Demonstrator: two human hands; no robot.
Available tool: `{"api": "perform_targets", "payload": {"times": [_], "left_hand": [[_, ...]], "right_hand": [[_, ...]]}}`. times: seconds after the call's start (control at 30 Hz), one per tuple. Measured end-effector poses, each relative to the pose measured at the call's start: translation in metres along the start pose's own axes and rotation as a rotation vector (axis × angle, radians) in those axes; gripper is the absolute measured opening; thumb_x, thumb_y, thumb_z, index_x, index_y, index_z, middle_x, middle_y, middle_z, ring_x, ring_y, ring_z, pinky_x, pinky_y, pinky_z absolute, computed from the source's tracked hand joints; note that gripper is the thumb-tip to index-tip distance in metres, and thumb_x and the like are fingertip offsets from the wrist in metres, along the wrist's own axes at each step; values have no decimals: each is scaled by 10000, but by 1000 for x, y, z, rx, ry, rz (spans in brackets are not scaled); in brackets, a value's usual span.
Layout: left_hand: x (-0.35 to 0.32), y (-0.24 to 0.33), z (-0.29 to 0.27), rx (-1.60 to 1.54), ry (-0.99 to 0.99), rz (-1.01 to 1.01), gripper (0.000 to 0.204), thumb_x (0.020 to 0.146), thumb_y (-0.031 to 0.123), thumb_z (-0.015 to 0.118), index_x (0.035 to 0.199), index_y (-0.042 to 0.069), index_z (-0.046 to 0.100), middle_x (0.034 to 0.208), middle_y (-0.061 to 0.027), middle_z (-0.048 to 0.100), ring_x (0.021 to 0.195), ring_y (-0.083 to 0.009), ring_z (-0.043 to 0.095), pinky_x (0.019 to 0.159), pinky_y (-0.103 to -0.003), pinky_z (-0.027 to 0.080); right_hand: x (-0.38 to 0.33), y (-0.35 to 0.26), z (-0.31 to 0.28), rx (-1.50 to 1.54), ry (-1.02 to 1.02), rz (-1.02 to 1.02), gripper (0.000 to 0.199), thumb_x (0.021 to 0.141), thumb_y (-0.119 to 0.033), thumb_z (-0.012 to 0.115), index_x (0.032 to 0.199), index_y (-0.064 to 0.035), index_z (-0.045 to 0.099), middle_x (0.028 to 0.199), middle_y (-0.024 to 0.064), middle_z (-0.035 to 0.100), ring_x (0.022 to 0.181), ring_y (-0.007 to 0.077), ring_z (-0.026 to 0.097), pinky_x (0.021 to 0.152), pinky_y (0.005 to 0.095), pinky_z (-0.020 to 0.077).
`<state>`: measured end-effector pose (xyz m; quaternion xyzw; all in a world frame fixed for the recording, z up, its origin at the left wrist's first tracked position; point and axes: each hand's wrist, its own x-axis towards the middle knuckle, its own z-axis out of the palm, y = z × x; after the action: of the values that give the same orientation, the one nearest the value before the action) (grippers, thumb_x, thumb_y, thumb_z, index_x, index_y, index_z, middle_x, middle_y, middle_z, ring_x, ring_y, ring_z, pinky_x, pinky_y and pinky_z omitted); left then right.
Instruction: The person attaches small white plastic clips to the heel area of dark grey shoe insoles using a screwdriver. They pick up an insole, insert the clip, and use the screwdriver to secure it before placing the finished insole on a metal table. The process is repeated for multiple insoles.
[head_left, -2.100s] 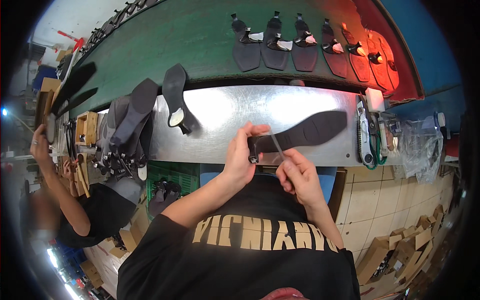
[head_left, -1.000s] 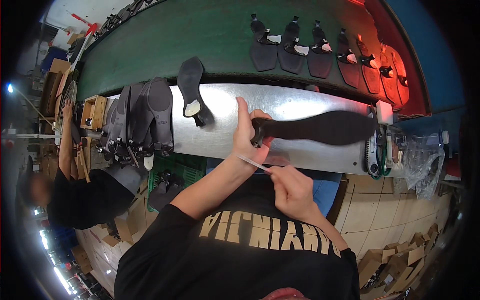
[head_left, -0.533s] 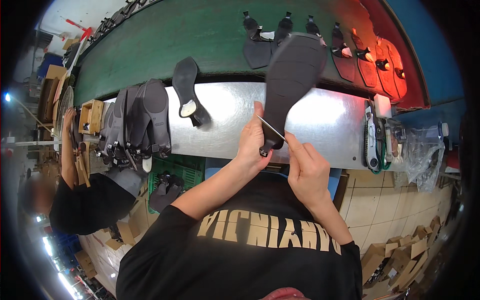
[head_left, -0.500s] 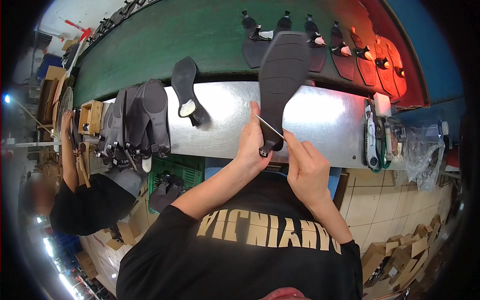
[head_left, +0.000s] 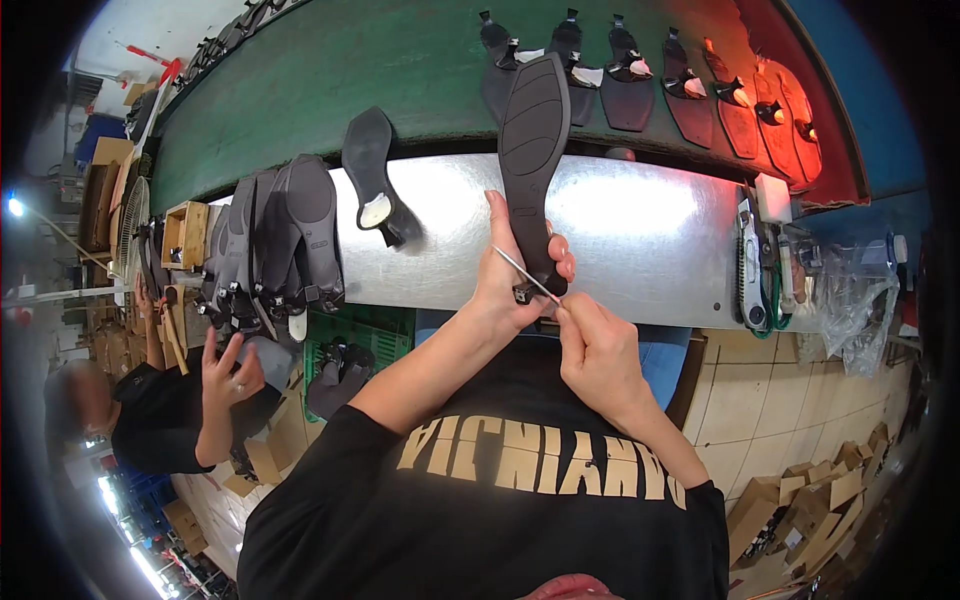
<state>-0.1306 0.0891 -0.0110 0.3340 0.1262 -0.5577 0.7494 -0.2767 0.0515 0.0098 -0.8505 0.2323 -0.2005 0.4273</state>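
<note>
Workshop, head view: steel worktop (head_left: 640, 230), w/ green belt (head_left: 290, 85) set along its far edge; row of dark strapped soles (head_left: 628, 100) laid on belt beyond worktop, red-lit toward R.

Item in hand: 1 dark ridged sole (head_left: 528, 175), held up over worktop, underside shown, broad end pointed away. Narrow end grasped by L hand (head_left: 502, 280), fingers wrapped round, near worktop's front edge. Thin pale rod (head_left: 522, 270) pinched in R hand (head_left: 605, 350), slanted across sole's narrow end; contact btw. the two can't be told.

L end of worktop: 1 lone sole (head_left: 368, 165) w/ whitish patch, reaching onto belt; pile of soles (head_left: 310, 205); wooden box (head_left: 196, 235) farther L. Below worktop, L: green crate (head_left: 392, 345). R end: utility knife (head_left: 750, 265); past it, clear plastic bag (head_left: 860, 300).
</note>
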Motion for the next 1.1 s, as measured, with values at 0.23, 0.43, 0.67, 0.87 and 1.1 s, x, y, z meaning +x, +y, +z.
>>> {"api": "perform_targets", "payload": {"times": [0.23,0.43,0.67,0.87,1.1], "left_hand": [[3,-2,-1,104,66,-3,674,862,761,351,797,102,480,599,-51,480,533,-221,496,539,-359,438],[7,8,-1,132,7,21,773,886,753,278,1107,56,528,709,-56,554,640,-191,544,631,-354,479],[2,-2,-5,170,-234,50,660,994,577,277,1440,95,345,1026,-29,601,937,-148,579,873,-347,472],[-11,1,-4,342,-282,32,671,975,285,518,1516,127,154,1170,-67,560,1022,-156,583,901,-357,479],[-10,-2,-11,477,-347,251,883,790,-19,694,1512,105,201,1247,-174,564,1119,-222,589,977,-383,476]], "right_hand": [[-11,-1,0,-1,-38,-172,88,843,-55,621,842,-52,533,729,122,574,634,331,596,555,403,479],[-2,6,-8,178,-2,16,283,856,-11,577,1136,-48,566,760,109,631,618,223,623,565,330,483],[9,15,-6,873,-126,445,492,988,-91,459,1466,-99,340,671,23,533,499,56,442,451,188,366],[8,25,-22,1435,-162,622,467,1009,-179,456,1462,-144,349,673,43,486,459,74,412,382,184,320],[11,15,-23,1401,-213,595,505,1012,-168,447,1491,-201,293,672,12,455,457,43,362,397,174,301]]}}
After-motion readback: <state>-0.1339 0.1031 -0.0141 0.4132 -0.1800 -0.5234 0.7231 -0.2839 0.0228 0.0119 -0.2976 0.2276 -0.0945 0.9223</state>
